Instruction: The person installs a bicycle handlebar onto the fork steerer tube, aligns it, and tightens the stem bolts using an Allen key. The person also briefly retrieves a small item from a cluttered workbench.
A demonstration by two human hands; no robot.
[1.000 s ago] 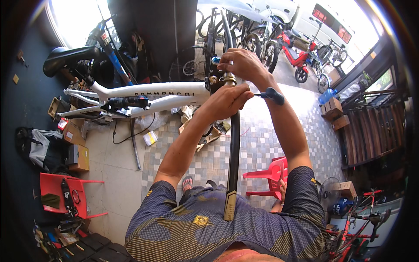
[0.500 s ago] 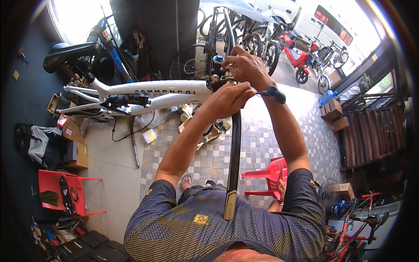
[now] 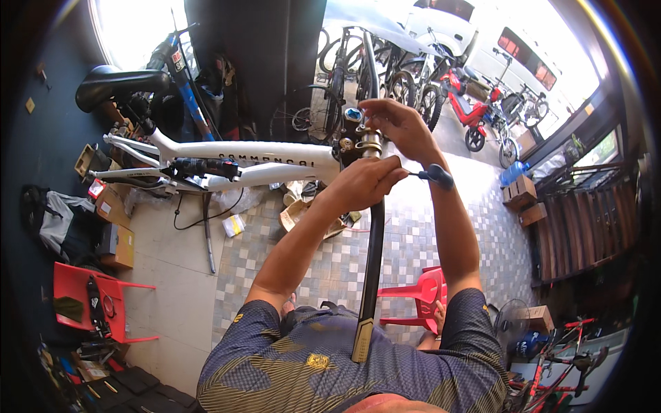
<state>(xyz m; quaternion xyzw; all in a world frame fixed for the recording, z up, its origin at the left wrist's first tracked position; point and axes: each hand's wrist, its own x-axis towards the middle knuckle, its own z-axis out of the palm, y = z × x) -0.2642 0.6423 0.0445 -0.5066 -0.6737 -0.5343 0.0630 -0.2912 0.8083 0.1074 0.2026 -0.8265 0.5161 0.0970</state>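
My left hand (image 3: 368, 182) is closed beside the handlebar (image 3: 372, 268), just on the near side of its clamp area. Its fingers grip a thin-shafted tool with a rounded dark handle (image 3: 438, 176), which sticks out to the right in front of my right forearm. My right hand (image 3: 403, 127) hovers at the far side of the stem (image 3: 350, 134), fingers bent and thumb and fingertips close together. Whatever lies between those fingertips is too small to make out. The stem joins the front of a white bicycle frame (image 3: 261, 155). A shiny ringed section (image 3: 371, 143) of bar shows between my hands.
The frame's black saddle (image 3: 122, 88) is at the left. Red plastic chairs (image 3: 416, 296) stand at the right and lower left; a person's hand shows by the right one. Several bicycles and a red scooter (image 3: 468, 96) are parked beyond. Boxes (image 3: 118, 244) line the left wall.
My right hand has drawn back slightly from the clamp, so more of the shiny bar section shows. My left hand still grips the tool. The whole view has shifted a little.
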